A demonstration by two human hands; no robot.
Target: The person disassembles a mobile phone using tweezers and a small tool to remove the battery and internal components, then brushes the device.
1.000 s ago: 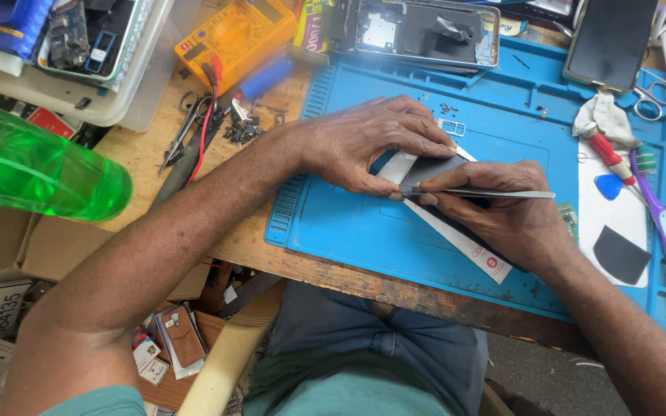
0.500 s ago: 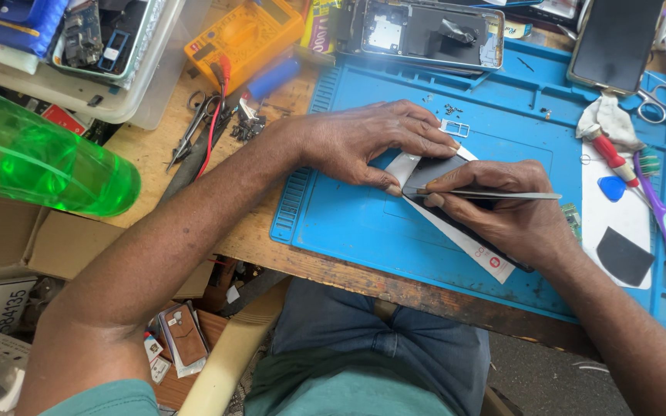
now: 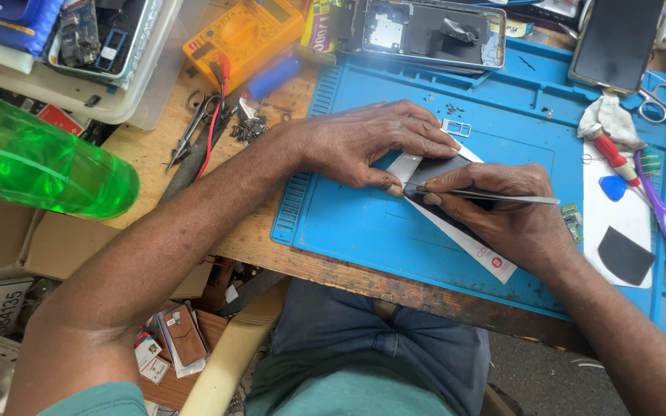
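My left hand (image 3: 371, 142) presses flat on a thin dark panel with a white strip (image 3: 433, 171) lying on the blue work mat (image 3: 348, 223). My right hand (image 3: 506, 212) grips metal tweezers (image 3: 495, 197) like a pen. The tweezers' tips touch the panel's edge right beside my left thumb. The white strip's far end (image 3: 491, 258) sticks out from under my right hand. Most of the panel is hidden by both hands.
An opened phone body (image 3: 425, 31) lies at the mat's top, a dark phone (image 3: 614, 42) at top right. A red screwdriver (image 3: 614, 158), purple toothbrush (image 3: 660, 212), blue pick (image 3: 613, 187) and scissors (image 3: 660, 104) sit right. A yellow multimeter (image 3: 240, 35) and green bottle (image 3: 40, 158) are left.
Both hands stay on the panel with hardly any shift. The view has drifted slightly, so the mat sits a little further right and lower in the picture.
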